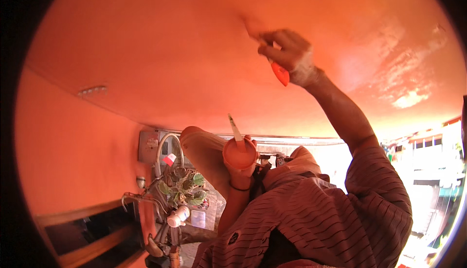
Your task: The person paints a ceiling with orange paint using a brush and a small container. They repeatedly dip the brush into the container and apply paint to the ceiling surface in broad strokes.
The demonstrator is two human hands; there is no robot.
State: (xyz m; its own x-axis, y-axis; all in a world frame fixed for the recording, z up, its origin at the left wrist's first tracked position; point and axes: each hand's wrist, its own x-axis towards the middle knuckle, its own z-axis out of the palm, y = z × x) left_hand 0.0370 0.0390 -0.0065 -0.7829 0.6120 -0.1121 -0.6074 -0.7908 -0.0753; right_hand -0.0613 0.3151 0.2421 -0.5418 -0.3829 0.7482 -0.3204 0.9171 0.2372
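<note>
My right hand [288, 51] is raised to the orange wall [185, 39], with pale dust about its wrist. Its fingers are closed round a putty knife, whose red handle [280, 74] sticks out below the palm. The blade's thin end points up and left at the wall; whether it touches is blurred. Lower down, my left hand [242, 172] grips a small orange bowl [239, 158] from beneath. Orange paste appears inside it. A pale flat blade [235, 128] stands tilted out of the bowl, its lower end hidden.
At the lower left are a leafy potted plant [187, 188], a bicycle [168, 154] and a white container [178, 216]. A grey box [147, 146] is fixed to the side wall, above a dark opening with a wooden frame [85, 212]. Bright daylight enters at the right.
</note>
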